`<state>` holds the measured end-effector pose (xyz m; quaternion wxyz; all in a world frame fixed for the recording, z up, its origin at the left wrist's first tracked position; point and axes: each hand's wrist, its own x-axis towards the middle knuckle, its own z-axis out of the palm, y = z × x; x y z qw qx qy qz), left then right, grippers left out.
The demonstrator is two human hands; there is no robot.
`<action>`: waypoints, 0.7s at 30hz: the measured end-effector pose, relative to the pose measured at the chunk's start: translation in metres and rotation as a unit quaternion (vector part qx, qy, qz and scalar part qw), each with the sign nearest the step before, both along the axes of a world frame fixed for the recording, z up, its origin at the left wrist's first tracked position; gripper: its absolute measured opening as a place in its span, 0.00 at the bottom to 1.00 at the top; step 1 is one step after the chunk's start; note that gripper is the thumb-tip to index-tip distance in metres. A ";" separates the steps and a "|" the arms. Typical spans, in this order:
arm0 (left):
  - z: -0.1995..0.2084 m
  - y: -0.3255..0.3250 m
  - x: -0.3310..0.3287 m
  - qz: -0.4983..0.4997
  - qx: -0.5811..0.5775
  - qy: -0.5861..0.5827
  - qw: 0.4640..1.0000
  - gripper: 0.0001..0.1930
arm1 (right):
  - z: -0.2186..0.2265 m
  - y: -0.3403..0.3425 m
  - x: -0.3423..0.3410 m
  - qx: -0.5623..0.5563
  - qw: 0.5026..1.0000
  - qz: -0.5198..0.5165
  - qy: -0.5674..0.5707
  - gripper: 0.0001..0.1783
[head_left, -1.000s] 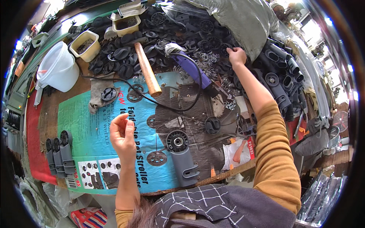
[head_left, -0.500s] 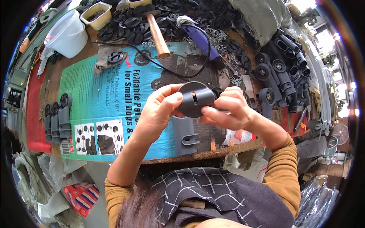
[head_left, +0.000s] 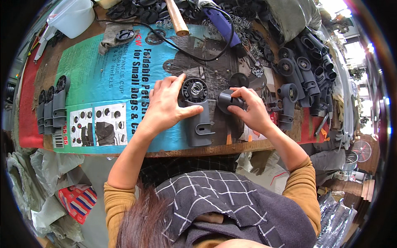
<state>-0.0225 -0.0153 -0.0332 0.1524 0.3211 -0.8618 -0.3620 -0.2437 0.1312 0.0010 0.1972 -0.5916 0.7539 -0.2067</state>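
A dark grey plastic bracket (head_left: 200,124) lies on the printed cardboard in front of me, its round ribbed end pointing away. A metal coil spring (head_left: 196,89) sits in that round end. My left hand (head_left: 165,103) is open around the left side of the bracket, thumb across its body and index finger stretched beside the round end. To the right, my right hand (head_left: 250,108) pinches a black round cap with a raised slotted ridge (head_left: 226,101) between thumb and fingers. The cap is close to the bracket but apart from it. A flat black disc (head_left: 239,80) lies beyond it.
Several similar brackets stand at the left (head_left: 53,105); a pile of bracket parts (head_left: 304,78) lies at the right. Farther back are a wooden-handled hammer (head_left: 178,18), a purple corded tool (head_left: 223,27), loose springs, black caps and a white bucket (head_left: 74,18).
My left hand has let go of the round cap and come down to the bracket. My right hand now holds the cap, lower and to the right. The spring in the bracket has come into view.
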 end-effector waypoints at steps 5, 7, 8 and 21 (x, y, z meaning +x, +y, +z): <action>-0.008 -0.002 0.000 -0.013 -0.005 -0.018 1.000 0.47 | 0.023 -0.024 0.009 -0.182 0.979 0.029 -0.087 0.21; -0.007 -0.002 0.000 -0.012 -0.004 -0.012 1.000 0.46 | 0.029 -0.038 0.020 -0.169 0.980 0.096 -0.039 0.22; -0.007 -0.002 0.000 -0.011 -0.002 -0.016 1.000 0.45 | 0.028 -0.047 0.026 -0.179 0.976 0.122 -0.029 0.22; -0.006 -0.016 0.002 -0.038 0.084 0.000 0.996 0.31 | 0.001 -0.070 0.019 -0.005 0.986 0.161 -0.049 0.22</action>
